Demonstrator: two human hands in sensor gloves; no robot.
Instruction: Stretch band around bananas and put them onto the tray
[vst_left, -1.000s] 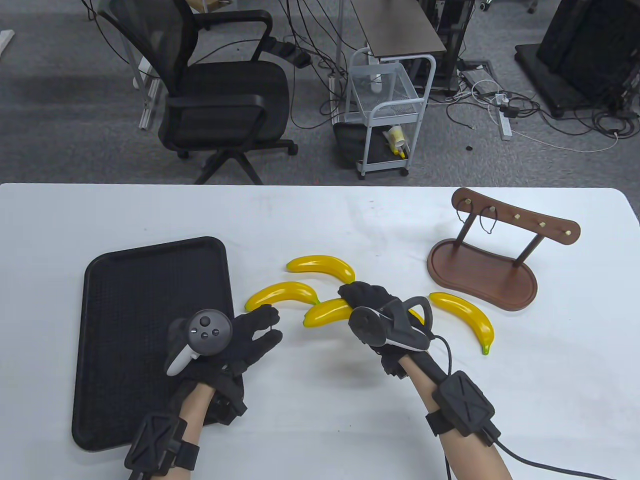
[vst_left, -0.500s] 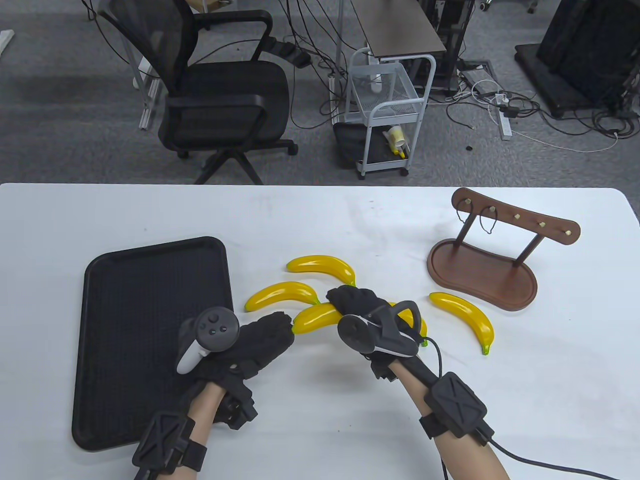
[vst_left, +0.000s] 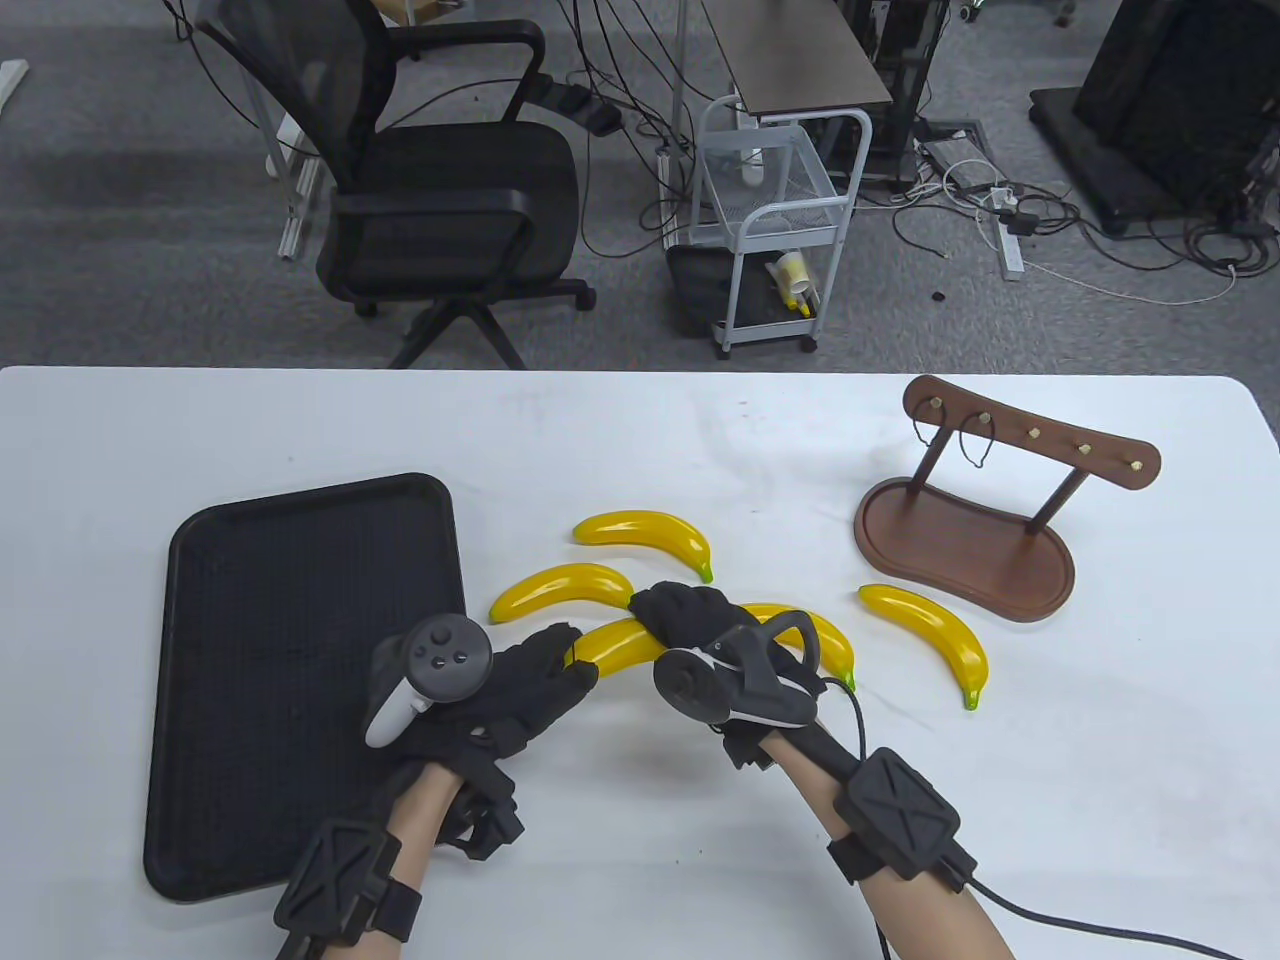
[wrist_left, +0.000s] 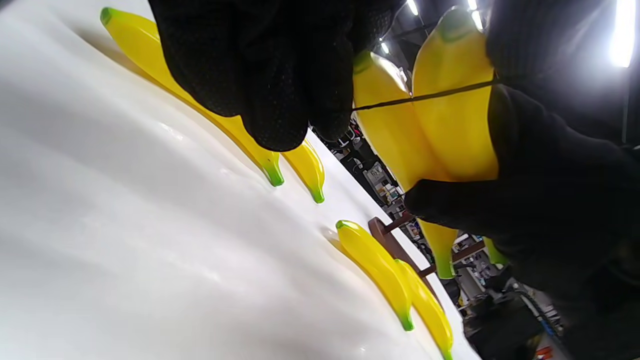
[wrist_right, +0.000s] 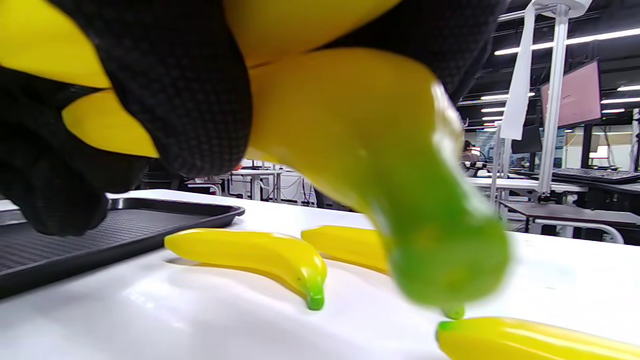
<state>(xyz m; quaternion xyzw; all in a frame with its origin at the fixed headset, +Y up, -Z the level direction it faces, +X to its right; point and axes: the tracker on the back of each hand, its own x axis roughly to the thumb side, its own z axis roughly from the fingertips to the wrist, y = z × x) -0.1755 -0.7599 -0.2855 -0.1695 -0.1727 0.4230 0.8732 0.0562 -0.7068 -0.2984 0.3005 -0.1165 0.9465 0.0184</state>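
Bananas (vst_left: 625, 645), two held together, sit gripped in right hand (vst_left: 690, 620) above table (vst_left: 640, 430) centre; left hand (vst_left: 520, 690) pinches thin black band (wrist_left: 425, 96) stretched across their near-left ends. Three loose bananas (vst_left: 640, 530) lie around them. Black tray (vst_left: 300, 600) lies left, wooden stand (vst_left: 965, 555) far right.

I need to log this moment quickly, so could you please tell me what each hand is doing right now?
Left hand: pinches the thin black band stretched across the held bananas.
Right hand: grips those two bananas, lifted off the table.
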